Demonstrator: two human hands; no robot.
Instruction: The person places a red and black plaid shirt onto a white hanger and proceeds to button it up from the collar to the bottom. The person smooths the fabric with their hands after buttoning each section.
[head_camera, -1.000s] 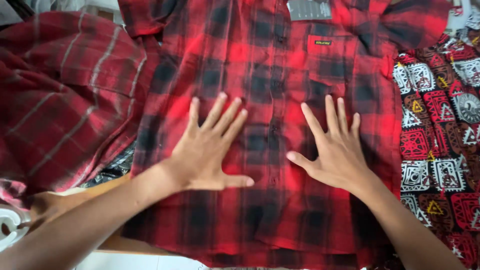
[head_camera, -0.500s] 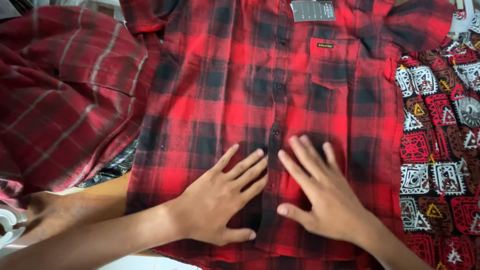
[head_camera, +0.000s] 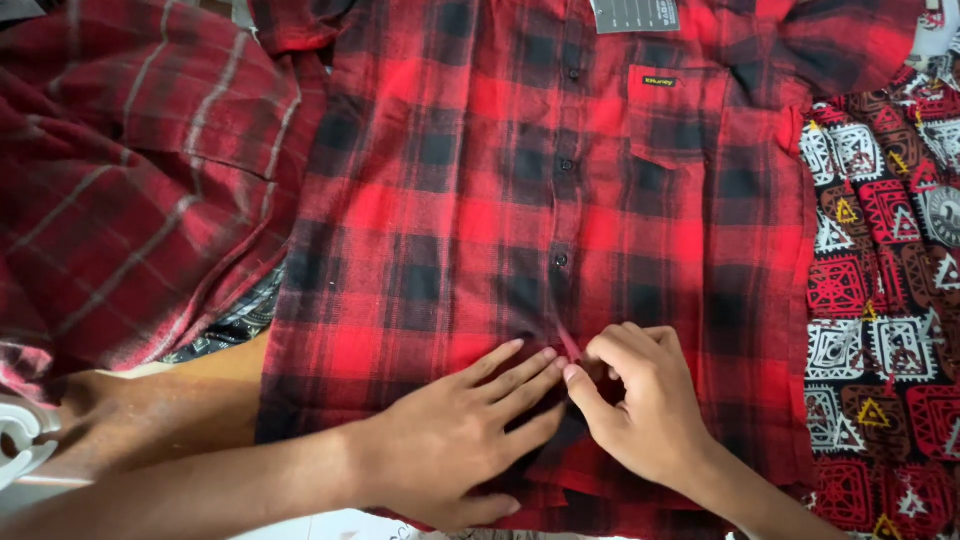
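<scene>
A red-and-black checked shirt (head_camera: 520, 230) lies spread flat, front up, filling the middle of the view. Its button placket runs down the centre with small dark buttons (head_camera: 561, 260) showing along it, and a chest pocket (head_camera: 690, 125) with a small dark label sits to the right of the placket. A grey paper tag (head_camera: 635, 14) lies at the collar, above the pocket.

The left hand (head_camera: 455, 440) rests palm down on the shirt's lower front just left of the placket, fingers stretched out and close together, pressing the cloth flat. The right hand (head_camera: 640, 405) is just right of the placket, touching the left hand's fingertips; its grip is a pinch, thumb and forefinger closed on the placket edge, lifting a small ridge of cloth. Whether a button sits inside that pinch is hidden by the fingers.

The shirt's collar and sleeves run out of view at the top, and its hem is cut off below the hands. Left of the shirt lies a darker red garment with thin pale stripes (head_camera: 120, 190), rumpled and folded. Right of the shirt a cloth printed with red, black and white square motifs (head_camera: 885, 290) shows. Below the striped garment a bare brown patch of counter (head_camera: 150, 410) appears, and a white object (head_camera: 18, 440), only partly seen, sits left of it
</scene>
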